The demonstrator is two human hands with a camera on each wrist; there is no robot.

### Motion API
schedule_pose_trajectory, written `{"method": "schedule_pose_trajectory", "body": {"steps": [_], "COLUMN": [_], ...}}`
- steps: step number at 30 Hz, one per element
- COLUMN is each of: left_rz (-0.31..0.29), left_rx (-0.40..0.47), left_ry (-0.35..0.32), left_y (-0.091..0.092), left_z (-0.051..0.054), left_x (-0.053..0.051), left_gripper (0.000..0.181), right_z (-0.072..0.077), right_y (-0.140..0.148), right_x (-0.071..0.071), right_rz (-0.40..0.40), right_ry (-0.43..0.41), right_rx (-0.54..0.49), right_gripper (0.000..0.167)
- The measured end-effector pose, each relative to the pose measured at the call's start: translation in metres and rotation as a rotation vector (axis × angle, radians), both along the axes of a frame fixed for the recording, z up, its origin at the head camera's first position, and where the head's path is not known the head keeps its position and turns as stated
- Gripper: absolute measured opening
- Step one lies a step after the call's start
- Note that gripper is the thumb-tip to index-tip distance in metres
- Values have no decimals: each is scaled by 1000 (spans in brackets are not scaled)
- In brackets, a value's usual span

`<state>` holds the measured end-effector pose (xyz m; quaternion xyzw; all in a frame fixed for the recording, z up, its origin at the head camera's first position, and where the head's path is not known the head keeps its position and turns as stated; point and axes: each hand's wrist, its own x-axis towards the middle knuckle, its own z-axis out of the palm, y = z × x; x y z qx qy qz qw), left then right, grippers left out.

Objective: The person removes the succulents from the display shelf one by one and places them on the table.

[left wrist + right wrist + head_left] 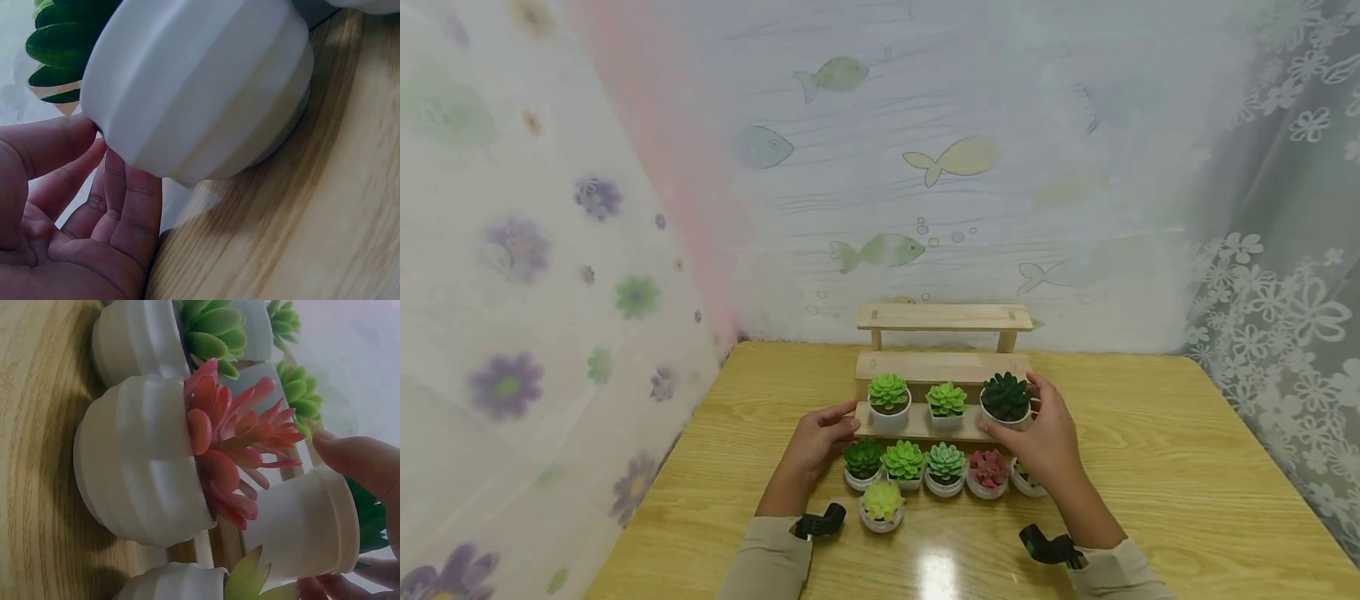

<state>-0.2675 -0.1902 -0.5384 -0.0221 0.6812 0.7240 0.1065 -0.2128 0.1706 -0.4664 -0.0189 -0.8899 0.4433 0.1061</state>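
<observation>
Gripping wht pot (pixel 300 525): R fingers (pixel 1047 398) (head/R-wrist only)

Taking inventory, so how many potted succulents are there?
9 potted succulents: three on the lowest shelf, five in a table row, the rightmost pot partly hidden by the right hand, one in front. Others may be hidden.

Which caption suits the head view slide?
Left hand at a wooden stand, right hand gripping a dark potted succulent.
</observation>
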Motion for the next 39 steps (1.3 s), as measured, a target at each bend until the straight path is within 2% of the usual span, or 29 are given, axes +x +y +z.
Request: {"method": "schedule_pose_trajectory", "body": {"steps": [7, 15, 22, 29, 39], "left_rz": [6, 11, 12, 13, 2], "left_rx": [-10, -30, -27, -26, -34], "left_ry": [4, 5, 2, -2, 5], "left_y": [2, 1, 1, 2, 2], "left_z": [0, 2, 0, 4, 4], "left_x": [0, 0, 1, 2, 2], "left_gripper": [50, 49, 49, 49, 50], "right_z": [-1, -1, -2, 1, 9], "right_y": [3, 4, 4, 5, 4], "right_x": [-2, -2, -1, -1, 7], "right_rz": [7, 13, 11, 16, 37], "right_ry": [-55, -51, -39, -21, -52], "right_rx": [-31, -23, -54, -78, -114], "right_gripper": [115, 106, 102, 94, 95]}}
